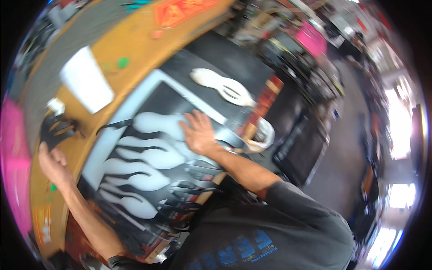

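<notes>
My left hand (55,165) is over the wooden bench edge at the left, its fingers curled at the end of a small black piece (53,131) with tan marks. Motion blur hides the exact kind of that piece. My right hand (198,134) lies flat with fingers spread, its fingertips at the end of a pale, wavy cut-out (157,123). Several similar pale forked cut-outs (146,174) lie in a row on the black sheet (157,100). A thin black strip (118,125) sticks out beside the top one. Curved black strips (191,188) are bunched near my body.
Beyond my right hand lie a cream template (220,85) with a slot and a red-brown bar (266,101) by a white-rimmed container (266,135). A white sheet (87,80) lies on the yellow-brown bench (135,42). Machinery and a pink bin (311,38) stand farther right.
</notes>
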Action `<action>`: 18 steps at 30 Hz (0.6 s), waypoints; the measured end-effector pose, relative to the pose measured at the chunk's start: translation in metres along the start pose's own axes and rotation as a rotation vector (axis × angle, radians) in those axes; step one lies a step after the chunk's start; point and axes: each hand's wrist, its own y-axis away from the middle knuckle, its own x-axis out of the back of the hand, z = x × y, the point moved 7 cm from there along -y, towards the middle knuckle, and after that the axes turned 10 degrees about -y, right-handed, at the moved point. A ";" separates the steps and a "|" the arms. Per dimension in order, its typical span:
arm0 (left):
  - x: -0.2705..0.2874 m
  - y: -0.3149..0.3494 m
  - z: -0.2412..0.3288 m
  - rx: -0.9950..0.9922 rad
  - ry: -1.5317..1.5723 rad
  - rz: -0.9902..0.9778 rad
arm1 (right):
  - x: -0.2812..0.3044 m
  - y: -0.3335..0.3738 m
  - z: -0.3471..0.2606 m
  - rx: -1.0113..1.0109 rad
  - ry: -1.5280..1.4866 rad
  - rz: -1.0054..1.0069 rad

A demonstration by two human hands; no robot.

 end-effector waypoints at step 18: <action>0.168 0.254 0.048 0.110 -0.118 0.225 | -0.007 -0.010 0.005 0.125 0.083 0.063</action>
